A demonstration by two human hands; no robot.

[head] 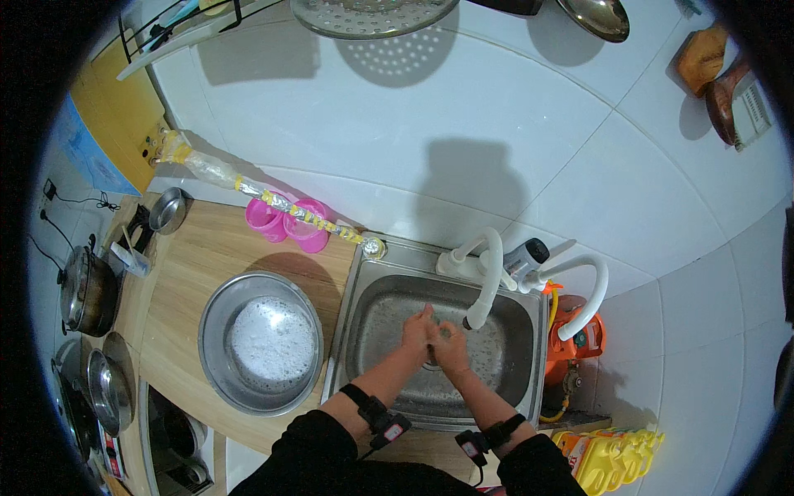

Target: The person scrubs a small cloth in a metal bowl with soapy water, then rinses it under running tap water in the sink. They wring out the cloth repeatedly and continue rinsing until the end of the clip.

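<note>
My left hand (418, 328) and my right hand (449, 348) are together over a stainless steel sink (384, 297), touching each other, fingers partly curled. Whether anything small lies between the palms cannot be told. Just right of the hands hangs the outlet of a white curved faucet (492, 279). A large metal basin (214, 372) with white suds (271, 341) stands on the wooden counter, left of the sink. Both forearms wear black straps with small devices.
Two pink cups (307, 232) stand behind the basin, under a wrapped pipe (273, 199). A second white spout (586, 266) curves over an orange gas cylinder (561, 347) at the right. Yellow-handled containers (611, 462) are at lower right; pots (93, 291) line the left.
</note>
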